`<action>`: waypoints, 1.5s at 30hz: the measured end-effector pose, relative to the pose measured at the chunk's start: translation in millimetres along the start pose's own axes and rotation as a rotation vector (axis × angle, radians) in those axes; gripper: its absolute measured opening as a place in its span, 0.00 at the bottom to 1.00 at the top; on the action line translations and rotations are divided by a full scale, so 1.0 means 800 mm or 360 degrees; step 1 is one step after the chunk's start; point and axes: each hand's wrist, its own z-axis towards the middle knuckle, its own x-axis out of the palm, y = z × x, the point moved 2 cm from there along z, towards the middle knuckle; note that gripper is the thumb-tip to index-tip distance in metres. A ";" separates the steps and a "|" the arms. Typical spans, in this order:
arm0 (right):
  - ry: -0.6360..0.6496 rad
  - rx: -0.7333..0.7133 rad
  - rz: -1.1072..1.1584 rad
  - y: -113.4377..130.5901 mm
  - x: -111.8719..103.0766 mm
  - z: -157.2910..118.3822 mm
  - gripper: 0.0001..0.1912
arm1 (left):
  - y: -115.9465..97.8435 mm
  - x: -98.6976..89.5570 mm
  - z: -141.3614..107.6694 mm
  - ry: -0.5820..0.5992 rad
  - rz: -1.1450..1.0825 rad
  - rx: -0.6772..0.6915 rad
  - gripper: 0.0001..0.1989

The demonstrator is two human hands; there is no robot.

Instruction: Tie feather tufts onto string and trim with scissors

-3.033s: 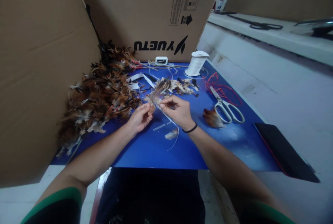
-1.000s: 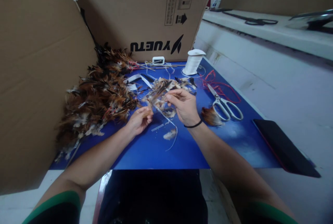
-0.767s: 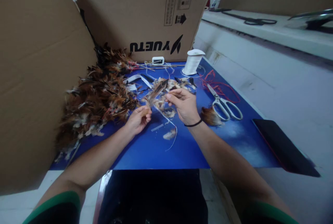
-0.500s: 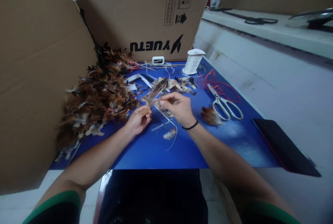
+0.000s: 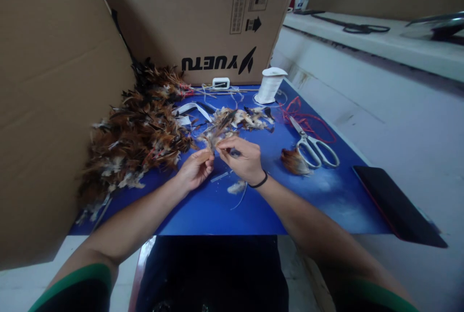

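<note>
My left hand [image 5: 194,169] pinches the base of a small bundle of brown and white feathers [image 5: 214,134] above the blue mat [image 5: 217,205]. Close beside it, my right hand [image 5: 242,160] pinches a feather at the same bundle's base, its fingertips touching those of the left. A thin white thread [image 5: 240,197] trails from under the right hand onto the mat. One loose pale feather [image 5: 236,187] lies just below the hands.
A big heap of brown feathers [image 5: 136,133] fills the mat's left side; a smaller loose pile [image 5: 246,118] lies behind the hands. Scissors [image 5: 314,145], red string [image 5: 308,121], a brown feather tuft [image 5: 293,161] and a white thread spool [image 5: 270,85] are right. Cardboard boxes [image 5: 203,17] wall the back and left; a black slab [image 5: 393,205] lies at the right.
My right hand drew back from the loose feather pile to the bundle held by my left hand, and its fingertips now meet the left hand's. The left hand stayed nearly still.
</note>
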 end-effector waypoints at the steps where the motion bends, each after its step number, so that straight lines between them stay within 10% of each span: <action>1: 0.0002 -0.0034 -0.0006 0.001 0.000 0.001 0.05 | 0.000 0.000 0.000 0.0001 0.0000 -0.0001 0.04; 24: 0.0277 -0.0482 -0.0051 -0.014 0.007 -0.017 0.08 | 0.002 0.000 0.001 -0.0016 0.0029 0.0019 0.07; 31: 0.0218 0.0207 -0.0059 -0.010 0.002 -0.002 0.12 | -0.003 -0.004 0.003 -0.0018 0.0038 0.0068 0.06; 36: 0.0566 0.0797 0.0317 -0.026 0.011 -0.007 0.20 | -0.005 -0.003 0.001 -0.0021 0.0059 0.0041 0.06; 45: 0.0615 0.0897 0.0389 -0.039 0.015 -0.015 0.07 | -0.006 0.000 -0.001 -0.0064 0.0052 0.0053 0.07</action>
